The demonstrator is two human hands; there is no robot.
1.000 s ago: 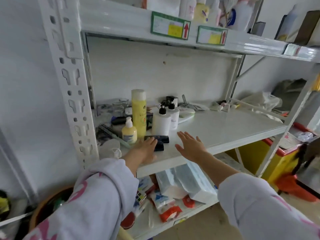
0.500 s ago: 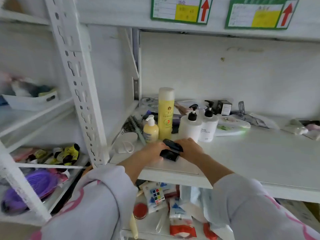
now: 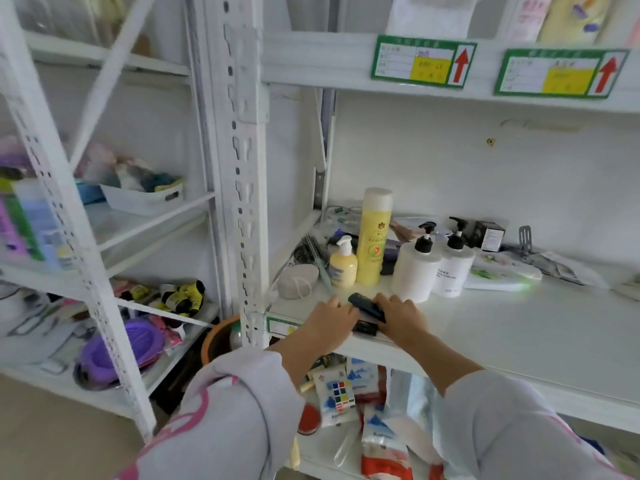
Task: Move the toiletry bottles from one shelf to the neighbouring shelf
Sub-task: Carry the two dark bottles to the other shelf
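Left hand: the left hand (image 3: 329,322) lies palm down at the near edge of the shelf (image 3: 519,327), fingers loosely spread, its right side against a black clip (image 3: 367,308); whether it grips the clip I cannot tell.
Right hand: the right hand (image 3: 403,318) rests just right of the clip, fingers curled onto it; a firm grip cannot be told.
Clip: small, black, tilted, between the two hands near the front edge; a second dark piece (image 3: 365,329) lies just under it.
Bottles: four stand in a cluster just beyond the hands, all upright on the right-hand shelf.
Tall bottle: the yellow bottle (image 3: 374,237) with a white cap is the tallest, in the middle of the cluster.
Small bottle: a pale yellow pump bottle (image 3: 343,263) stands just left of it, touching or nearly so.
White bottles: two white pump bottles (image 3: 415,270) (image 3: 452,270) with black heads stand side by side to the right.
Brush: a hairbrush (image 3: 317,256) lies left of the small bottle, with a grey pad (image 3: 298,280) nearer.
Far right: a white flat pack (image 3: 498,273) and a black box (image 3: 488,233) sit behind the white bottles.
Left shelf: the neighbouring rack (image 3: 242,168) holds a white bin (image 3: 142,199), a purple dish (image 3: 114,351) and yellow-black items (image 3: 183,297).
Labels: two green tags (image 3: 424,62) (image 3: 559,72) with red arrows on the shelf edge above.
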